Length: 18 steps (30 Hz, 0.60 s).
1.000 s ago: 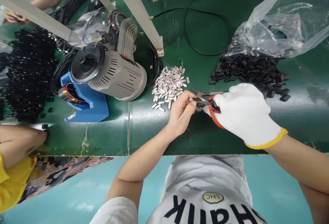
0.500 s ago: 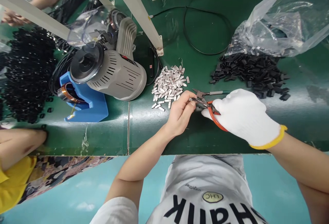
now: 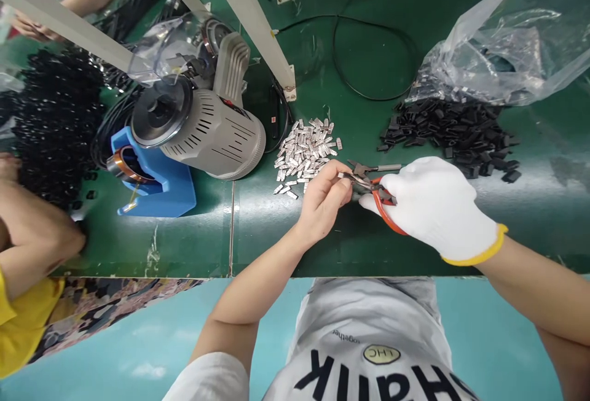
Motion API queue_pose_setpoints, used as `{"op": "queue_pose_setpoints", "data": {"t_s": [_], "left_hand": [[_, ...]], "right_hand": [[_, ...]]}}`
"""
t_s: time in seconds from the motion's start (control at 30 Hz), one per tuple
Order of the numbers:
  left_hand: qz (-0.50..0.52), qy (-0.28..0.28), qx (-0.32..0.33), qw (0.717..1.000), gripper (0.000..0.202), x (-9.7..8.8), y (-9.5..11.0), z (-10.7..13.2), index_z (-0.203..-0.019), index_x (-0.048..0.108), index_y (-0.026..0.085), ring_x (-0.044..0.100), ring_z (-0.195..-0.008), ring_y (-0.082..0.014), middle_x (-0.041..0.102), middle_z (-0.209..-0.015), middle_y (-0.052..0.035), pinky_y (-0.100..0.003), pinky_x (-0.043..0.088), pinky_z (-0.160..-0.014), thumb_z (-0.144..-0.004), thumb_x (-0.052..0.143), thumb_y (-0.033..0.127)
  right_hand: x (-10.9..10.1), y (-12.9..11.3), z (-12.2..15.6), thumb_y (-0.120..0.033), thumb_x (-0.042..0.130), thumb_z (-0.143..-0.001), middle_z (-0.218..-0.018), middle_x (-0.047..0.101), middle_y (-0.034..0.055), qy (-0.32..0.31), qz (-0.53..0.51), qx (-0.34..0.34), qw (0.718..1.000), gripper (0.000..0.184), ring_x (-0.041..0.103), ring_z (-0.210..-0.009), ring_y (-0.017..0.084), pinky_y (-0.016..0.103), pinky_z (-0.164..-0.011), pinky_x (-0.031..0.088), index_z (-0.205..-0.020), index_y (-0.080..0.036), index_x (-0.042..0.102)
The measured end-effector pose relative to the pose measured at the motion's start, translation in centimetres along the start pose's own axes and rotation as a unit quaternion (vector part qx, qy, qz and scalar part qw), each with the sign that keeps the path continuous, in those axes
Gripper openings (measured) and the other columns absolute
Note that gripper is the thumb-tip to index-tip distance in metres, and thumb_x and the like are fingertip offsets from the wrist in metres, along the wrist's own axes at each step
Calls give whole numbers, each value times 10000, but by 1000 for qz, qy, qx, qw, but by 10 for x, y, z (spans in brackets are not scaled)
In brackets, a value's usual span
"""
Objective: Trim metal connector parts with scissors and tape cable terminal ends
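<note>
My right hand (image 3: 437,207), in a white glove with a yellow cuff, is closed round the orange handles of small pliers (image 3: 375,195). The pliers' jaws point left and meet the fingertips of my bare left hand (image 3: 322,201), which pinches a small metal piece I can barely make out. Both hands hover just above the green table (image 3: 258,229). A heap of small silver metal shells (image 3: 304,152) lies right behind my left hand. A second pair of pliers (image 3: 369,169) lies on the table behind the held ones.
A pile of small black plastic parts (image 3: 454,134) spills from a clear plastic bag (image 3: 502,38) at back right. A grey machine (image 3: 207,124) on a blue base (image 3: 159,189) stands at left. Another person's arm (image 3: 32,235) reaches in at far left.
My hands hold almost the same pose; the gloved hand shifted slightly down and left. The other person's arm at far left has risen and moved toward the black parts.
</note>
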<state>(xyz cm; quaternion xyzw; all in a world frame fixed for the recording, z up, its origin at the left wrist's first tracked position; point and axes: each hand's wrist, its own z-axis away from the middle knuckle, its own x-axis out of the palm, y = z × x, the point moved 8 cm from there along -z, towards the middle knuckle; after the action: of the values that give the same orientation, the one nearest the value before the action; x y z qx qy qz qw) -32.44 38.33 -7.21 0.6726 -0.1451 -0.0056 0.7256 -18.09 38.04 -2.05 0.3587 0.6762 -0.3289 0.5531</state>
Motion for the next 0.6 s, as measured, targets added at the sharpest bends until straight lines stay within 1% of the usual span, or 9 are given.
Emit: {"op": "queue_pose_setpoints", "data": {"t_s": [0.1, 0.23, 0.3, 0.47, 0.6], "left_hand": [[7, 20, -10, 1000, 225, 0, -1, 1, -905, 507, 210, 314, -528, -77, 344, -607, 77, -234, 280, -532, -965, 595, 408], [22, 48, -8, 999, 203, -4, -2, 2, -904, 516, 203, 327, -533, -72, 386, -630, 67, -231, 294, -532, -963, 593, 382], [22, 43, -2, 999, 188, -3, -2, 2, -911, 520, 202, 333, -534, -72, 395, -629, 67, -231, 295, -535, -971, 585, 369], [10, 17, -2, 1000, 203, 1, -2, 3, -924, 522, 201, 327, -517, -74, 376, -590, 79, -234, 289, -532, -969, 587, 388], [9, 12, 2, 1000, 177, 1, 0, 2, -927, 529, 199, 335, -524, -76, 376, -592, 75, -235, 283, -537, -973, 577, 363]], "right_hand": [[-5, -5, -1, -482, 519, -930, -572, 572, 81, 20, 22, -24, 999, 418, 454, -633, 222, 370, -691, 247, -647, -193, 628], [-5, -3, -2, -436, 506, -939, -647, 634, 90, -5, 32, -20, 999, 350, 499, -693, 246, 398, -748, 273, -754, -185, 664], [-3, -2, -2, -434, 495, -947, -652, 636, 84, -9, 31, -16, 999, 342, 507, -701, 252, 403, -760, 282, -768, -193, 660], [-1, 1, -2, -442, 477, -956, -612, 600, 77, 2, 30, -8, 1000, 361, 501, -670, 257, 397, -738, 281, -728, -211, 635], [3, 0, -3, -469, 449, -962, -569, 549, 64, -33, 12, -16, 999, 420, 448, -601, 237, 374, -679, 244, -635, -232, 566]]}}
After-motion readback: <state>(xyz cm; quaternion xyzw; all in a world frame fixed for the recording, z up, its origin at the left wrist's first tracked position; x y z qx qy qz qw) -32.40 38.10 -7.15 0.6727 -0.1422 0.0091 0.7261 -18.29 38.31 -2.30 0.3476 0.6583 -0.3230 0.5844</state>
